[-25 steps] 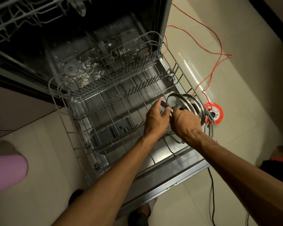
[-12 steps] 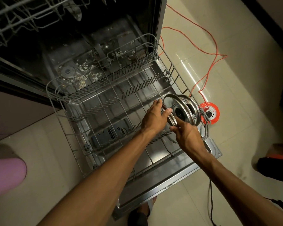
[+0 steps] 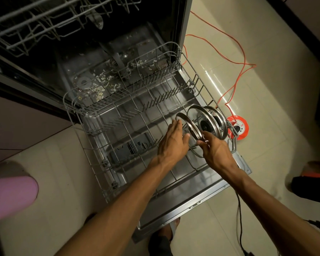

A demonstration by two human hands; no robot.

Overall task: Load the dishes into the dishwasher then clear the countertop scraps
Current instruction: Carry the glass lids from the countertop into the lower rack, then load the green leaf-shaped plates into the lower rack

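Your left hand (image 3: pixel 172 143) has flattened off the lid (image 3: pixel 187 126), fingers released; your right hand (image 3: pixel 213 151) now pinches its rim alone. It's nearly seated in the rack (image 3: pixel 118 100).

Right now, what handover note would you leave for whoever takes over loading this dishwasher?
Left hand: open, fingers resting against the nearest glass lid.
Right hand: pinching that lid's lower rim, seating it upright.
Two more lids stand on edge behind it, at the lower rack's right side.
Done: lids racked, the third nearly.
Left: release it; countertop and its scraps are out of view.
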